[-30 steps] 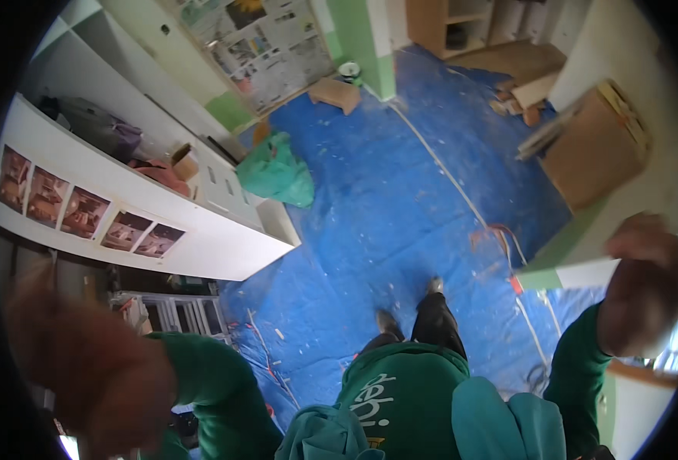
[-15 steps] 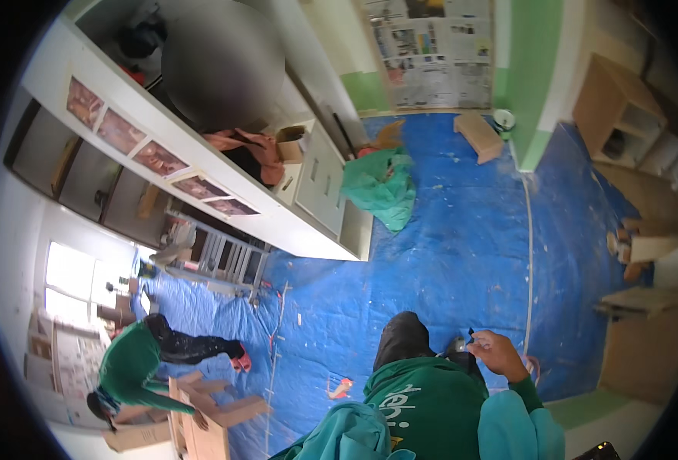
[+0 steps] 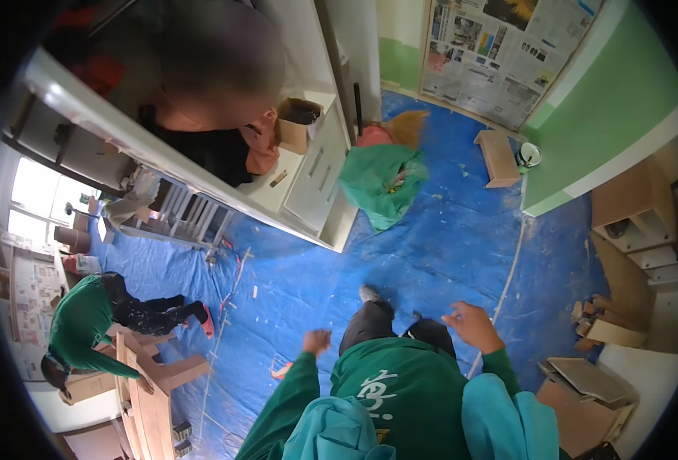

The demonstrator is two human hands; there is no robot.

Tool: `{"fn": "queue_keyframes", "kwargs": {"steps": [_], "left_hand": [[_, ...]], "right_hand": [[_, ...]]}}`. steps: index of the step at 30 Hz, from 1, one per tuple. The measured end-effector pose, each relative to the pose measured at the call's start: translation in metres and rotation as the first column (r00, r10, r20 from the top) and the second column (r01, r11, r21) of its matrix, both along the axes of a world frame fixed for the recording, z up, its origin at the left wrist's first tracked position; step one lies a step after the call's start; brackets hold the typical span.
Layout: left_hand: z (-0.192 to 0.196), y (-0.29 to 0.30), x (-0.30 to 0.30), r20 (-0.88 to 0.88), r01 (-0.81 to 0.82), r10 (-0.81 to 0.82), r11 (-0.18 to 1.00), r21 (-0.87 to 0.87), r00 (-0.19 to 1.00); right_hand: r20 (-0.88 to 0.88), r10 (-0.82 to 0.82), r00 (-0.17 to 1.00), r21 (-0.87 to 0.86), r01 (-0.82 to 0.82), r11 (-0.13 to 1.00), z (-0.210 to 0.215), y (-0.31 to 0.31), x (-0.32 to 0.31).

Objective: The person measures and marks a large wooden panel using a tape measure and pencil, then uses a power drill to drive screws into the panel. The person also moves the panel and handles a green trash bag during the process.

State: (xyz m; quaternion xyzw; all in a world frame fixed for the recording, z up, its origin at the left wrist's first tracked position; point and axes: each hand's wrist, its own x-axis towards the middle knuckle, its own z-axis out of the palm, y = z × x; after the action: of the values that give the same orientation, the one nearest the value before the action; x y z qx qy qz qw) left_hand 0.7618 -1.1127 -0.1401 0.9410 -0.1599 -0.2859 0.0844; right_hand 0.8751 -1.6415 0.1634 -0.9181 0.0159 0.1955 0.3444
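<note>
My left hand point(image 3: 316, 342) hangs low in front of me, its fingers curled in; what they hold, if anything, is hidden. On the other side my right hand point(image 3: 474, 327) is raised to about waist height, thumb and fingers bent toward each other. I cannot make out whether something small is in them. Neither hand touches anything around it. Both hang over the blue sheeting point(image 3: 438, 238) that covers the floor. Between them are my green shirt point(image 3: 396, 376) and dark trousers point(image 3: 366, 326), with one shoe point(image 3: 369, 293) forward.
A white cabinet point(image 3: 308, 192) holds a cardboard box point(image 3: 300, 126); a green bag point(image 3: 385, 188) lies beside it. Another person point(image 3: 86, 314) leans over wooden boards point(image 3: 143, 391) at left, near a ladder point(image 3: 182, 215). Wood pieces point(image 3: 615, 326), a bucket point(image 3: 529, 155) and a green wall point(image 3: 615, 100) stand right.
My view has shifted forward and turned. My left hand has come into sight; my right hand has swung slightly left and up. One foot has stepped forward.
</note>
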Motion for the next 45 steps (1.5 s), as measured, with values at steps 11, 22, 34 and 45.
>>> {"fn": "queue_keyframes", "kwargs": {"steps": [11,22,34,45], "left_hand": [[0.114,-0.181,0.337,-0.054,-0.56,0.591,0.725,-0.4,0.805],[0.094,-0.297,0.466,-0.044,-0.715,0.729,0.655,-0.246,0.683],[0.013,-0.272,0.61,0.216,-0.458,0.438,0.888,0.05,0.873],[0.077,-0.216,0.614,0.218,-0.802,0.922,0.386,-0.455,0.321]], "right_hand": [[-0.104,-0.105,0.989,-0.045,0.1,0.994,-0.07,-0.034,0.188],[0.074,0.38,0.922,0.036,-0.383,0.923,-0.31,-0.106,0.348],[-0.745,-0.352,0.566,0.44,0.814,0.379,-0.359,0.025,0.456],[-0.665,-0.248,0.704,0.385,0.609,0.694,-0.264,0.001,0.458]]}}
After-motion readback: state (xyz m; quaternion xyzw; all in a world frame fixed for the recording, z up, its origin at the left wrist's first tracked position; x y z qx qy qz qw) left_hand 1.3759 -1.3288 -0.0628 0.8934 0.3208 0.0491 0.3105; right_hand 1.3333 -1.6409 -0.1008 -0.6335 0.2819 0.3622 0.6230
